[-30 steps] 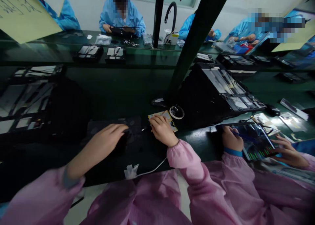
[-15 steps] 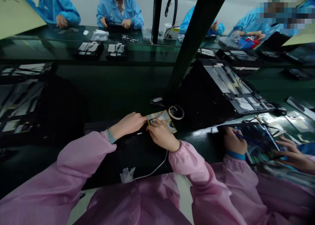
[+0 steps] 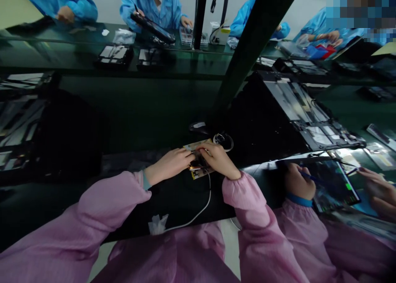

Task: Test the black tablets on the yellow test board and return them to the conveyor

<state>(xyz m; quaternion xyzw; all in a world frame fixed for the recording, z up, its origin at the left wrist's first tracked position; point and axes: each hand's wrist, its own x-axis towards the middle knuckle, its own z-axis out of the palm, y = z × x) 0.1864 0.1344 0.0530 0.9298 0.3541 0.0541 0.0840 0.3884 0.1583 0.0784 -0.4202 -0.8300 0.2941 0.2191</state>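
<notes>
My left hand (image 3: 175, 162) reaches in from the left, its fingers bent and pressed together at a small dark piece with an orange glint (image 3: 194, 168). From the right, my right hand (image 3: 218, 157) bends its fingers over the same spot. What either hand pinches is mostly hidden by the fingers. Under them lies a yellow-edged printed sheet (image 3: 198, 176), largely covered. A white cable (image 3: 209, 192) curves from beside the sheet toward me, ending near a crumpled clear tape piece (image 3: 158, 224). Just beyond my right hand is a round white-rimmed item (image 3: 223, 142).
A dark mouse-like object (image 3: 199, 128) lies behind the sheet. Stacked dark device housings stand at left (image 3: 21, 130) and right (image 3: 297, 105). A slanted dark post (image 3: 247, 54) rises ahead. At right, a co-worker holds a tablet (image 3: 332, 186). People in blue work across the bench.
My right hand has shifted right and slightly up; my left hand has moved right, over the sheet. A dark piece now shows between them. Across the bench, a person has lifted a tablet-like device.
</notes>
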